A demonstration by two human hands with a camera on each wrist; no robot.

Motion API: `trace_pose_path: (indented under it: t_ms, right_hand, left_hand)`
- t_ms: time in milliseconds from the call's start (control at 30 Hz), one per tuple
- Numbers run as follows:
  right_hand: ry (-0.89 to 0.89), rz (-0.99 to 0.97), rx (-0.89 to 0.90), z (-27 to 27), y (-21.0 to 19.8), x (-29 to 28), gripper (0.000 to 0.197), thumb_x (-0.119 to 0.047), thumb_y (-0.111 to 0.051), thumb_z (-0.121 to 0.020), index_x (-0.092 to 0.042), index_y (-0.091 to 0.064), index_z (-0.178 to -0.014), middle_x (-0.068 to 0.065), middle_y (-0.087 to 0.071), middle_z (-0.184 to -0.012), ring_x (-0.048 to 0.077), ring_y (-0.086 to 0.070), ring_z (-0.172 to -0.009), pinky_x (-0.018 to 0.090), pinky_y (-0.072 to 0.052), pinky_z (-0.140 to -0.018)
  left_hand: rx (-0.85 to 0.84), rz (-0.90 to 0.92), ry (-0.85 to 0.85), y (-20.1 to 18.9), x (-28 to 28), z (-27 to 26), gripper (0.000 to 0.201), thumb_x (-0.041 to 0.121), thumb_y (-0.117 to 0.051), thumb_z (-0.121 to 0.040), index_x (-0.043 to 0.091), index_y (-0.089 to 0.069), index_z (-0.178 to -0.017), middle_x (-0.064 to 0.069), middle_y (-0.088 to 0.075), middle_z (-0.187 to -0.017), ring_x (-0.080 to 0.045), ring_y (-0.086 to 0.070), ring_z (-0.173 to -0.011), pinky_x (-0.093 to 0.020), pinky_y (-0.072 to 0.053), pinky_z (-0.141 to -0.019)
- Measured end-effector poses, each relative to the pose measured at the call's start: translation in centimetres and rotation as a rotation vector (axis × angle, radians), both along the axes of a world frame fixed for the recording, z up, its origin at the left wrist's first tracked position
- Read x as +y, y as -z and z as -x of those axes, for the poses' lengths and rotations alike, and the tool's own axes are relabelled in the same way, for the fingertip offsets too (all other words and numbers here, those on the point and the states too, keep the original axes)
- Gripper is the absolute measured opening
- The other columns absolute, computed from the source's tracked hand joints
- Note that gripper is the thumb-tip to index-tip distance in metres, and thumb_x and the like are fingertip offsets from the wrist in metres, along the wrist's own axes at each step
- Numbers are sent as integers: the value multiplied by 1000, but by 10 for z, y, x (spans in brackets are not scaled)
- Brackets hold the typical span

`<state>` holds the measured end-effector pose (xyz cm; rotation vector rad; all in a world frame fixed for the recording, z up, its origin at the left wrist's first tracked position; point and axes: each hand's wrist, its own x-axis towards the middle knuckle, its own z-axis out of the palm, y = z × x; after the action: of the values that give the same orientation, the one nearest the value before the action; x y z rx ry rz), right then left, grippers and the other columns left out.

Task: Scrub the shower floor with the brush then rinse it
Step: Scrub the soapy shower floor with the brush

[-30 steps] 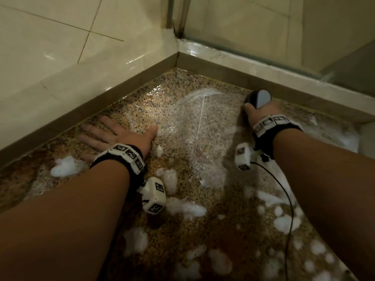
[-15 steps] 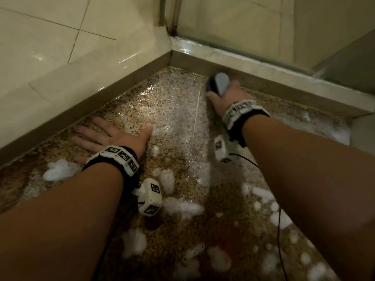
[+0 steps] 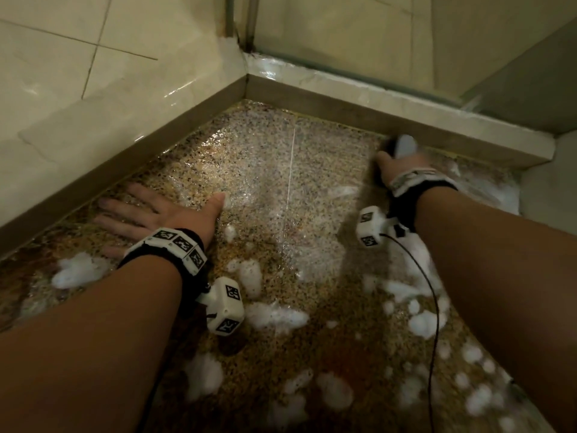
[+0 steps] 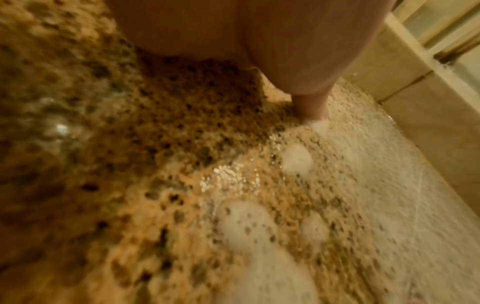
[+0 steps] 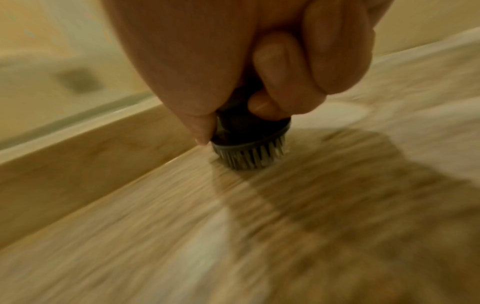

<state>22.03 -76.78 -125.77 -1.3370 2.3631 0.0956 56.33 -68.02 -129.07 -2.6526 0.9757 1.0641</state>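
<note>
Head view: the right hand (image 3: pixel 402 170), fingers curled tight round the scrub brush (image 5: pixel 249 144), has swept from the floor's middle back to the far curb (image 3: pixel 437 126), so scrubbing continues and rinsing is not yet begun. The left hand (image 3: pixel 156 214) stays flat, fingers spread, on the speckled shower floor (image 3: pixel 312 157); foam clumps (image 3: pixel 274 317) lie nearer.

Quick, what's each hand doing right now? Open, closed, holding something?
Left hand: open, fingers spread flat on the wet shower floor, holding nothing.
Right hand: closed, fingers curled round the brush, bristles down on the floor by the curb.
</note>
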Motion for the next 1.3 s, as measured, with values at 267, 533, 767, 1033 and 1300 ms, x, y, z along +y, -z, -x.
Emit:
trace_pose_path:
  t_ms: [267,533,767,1033,1300]
  right_hand:
    - [-187,-62,-88,-103,14,-35,78,-59,-58,-94,-6,-34,-145,15,-56,-136,35,-60,-114,33,-38,-76]
    - [117,-148,119,103,-1,37,60,-50,-45,-103,-9,-35,-145,29,-49,-140,46,-56,-113,40,-41,-87]
    - [147,-90,86,65,7,15,73,-64,-48,-94,-11,-39,-143,24,-47,-144,45,-55,-117,46,-46,-90]
    - [-245,-20,-182,-114,31,-14,73,-55,-60,-93,-10,-34,-143,5,-59,-107,25,-55,-87,33,-42,-74]
    - [-67,-13,-85,-38,29,-19,86,-66,-57,-89,-4,-37,-146,18,-57,-138,38,-60,-116,37,-44,-84]
  left_hand:
    - [19,-9,-3,-3,0,0,145,101,-46,-64,16,25,-158,-19,34,-163,-42,28,-151,-70,8,-118]
    - [14,22,-20,-1,0,1,147,101,-48,-63,17,25,-158,-18,34,-163,-41,28,-151,-69,10,-119]
    - [10,1,-19,-4,0,3,145,99,-50,-66,17,27,-158,-18,34,-164,-41,28,-152,-68,11,-118]
    - [-10,-5,-1,-5,1,4,144,101,-44,-65,16,24,-159,-19,33,-164,-41,27,-152,-68,11,-117]
    - [-8,-7,5,0,1,2,146,102,-45,-63,17,25,-158,-19,35,-163,-41,29,-151,-69,9,-118]
